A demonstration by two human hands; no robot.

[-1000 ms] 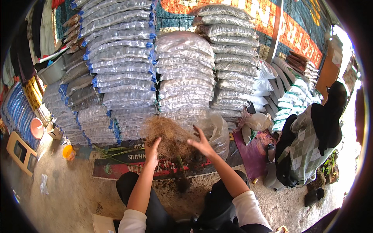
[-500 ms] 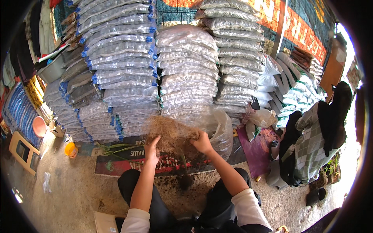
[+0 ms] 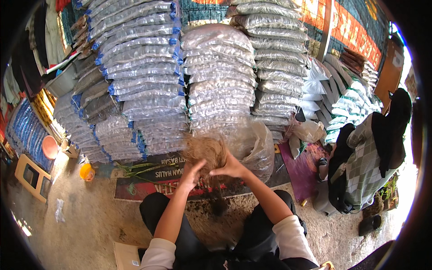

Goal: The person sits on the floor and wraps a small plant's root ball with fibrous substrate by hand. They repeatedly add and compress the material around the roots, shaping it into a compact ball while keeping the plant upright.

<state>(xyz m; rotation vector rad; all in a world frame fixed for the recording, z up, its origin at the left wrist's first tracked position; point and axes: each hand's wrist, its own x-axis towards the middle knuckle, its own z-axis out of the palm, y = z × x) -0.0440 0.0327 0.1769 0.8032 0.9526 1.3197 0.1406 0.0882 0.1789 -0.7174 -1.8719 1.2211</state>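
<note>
Fibre (image 3: 204,149), brown and shaggy, is up in the air ahead of the knees, and both hands are on it! Left hand (image 3: 191,177) cups the near left side, right hand (image 3: 232,167) wraps the right, thumbs angled toward each other, the gap between palms narrow and filled by the clump. Far fingertips I can't see behind the strands. Such loose stuff probably needs a palm on each side to stay bunched. It hangs above a printed sheet (image 3: 150,188) on the floor, perhaps so that crumbs land there; a dark lump (image 3: 219,206) sits just below, between the knees. Clear plastic bag (image 3: 260,150) stands just beyond the right hand, seemingly within easy reach. Long green leaves (image 3: 139,170) lie off to the left, apparently set out of the way.
</note>
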